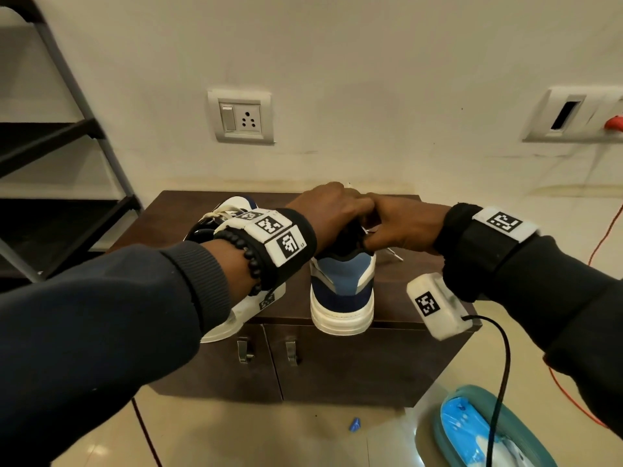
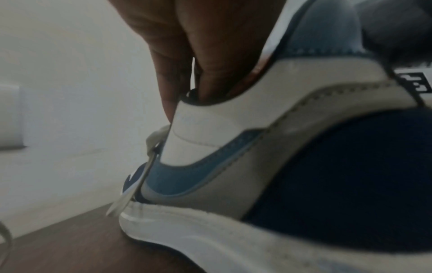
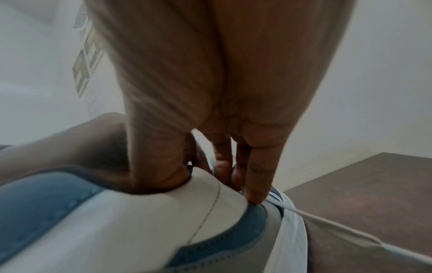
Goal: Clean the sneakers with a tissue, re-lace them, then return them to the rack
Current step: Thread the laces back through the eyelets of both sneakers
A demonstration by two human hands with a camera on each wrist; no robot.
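A white, blue and navy sneaker (image 1: 342,291) stands on the dark brown cabinet (image 1: 418,274), heel toward me. Both hands meet over its laces. My left hand (image 1: 337,210) pinches the top edge of the white eyelet panel (image 2: 210,125), and a white lace (image 2: 153,143) hangs just below the fingertips. My right hand (image 1: 387,227) grips the other side of the upper, thumb (image 3: 163,171) inside the collar and fingers (image 3: 254,190) outside. A loose lace (image 3: 332,221) trails right onto the cabinet top. The second sneaker (image 1: 236,207) lies at the left, mostly hidden by my left wrist.
A black shoe rack (image 1: 67,146) stands at the left against the wall. On the floor at lower right sits a teal container with a blue packet (image 1: 468,429). An orange cable (image 1: 566,396) and a black cable (image 1: 502,382) run there. A blue scrap (image 1: 355,424) lies on the tiles.
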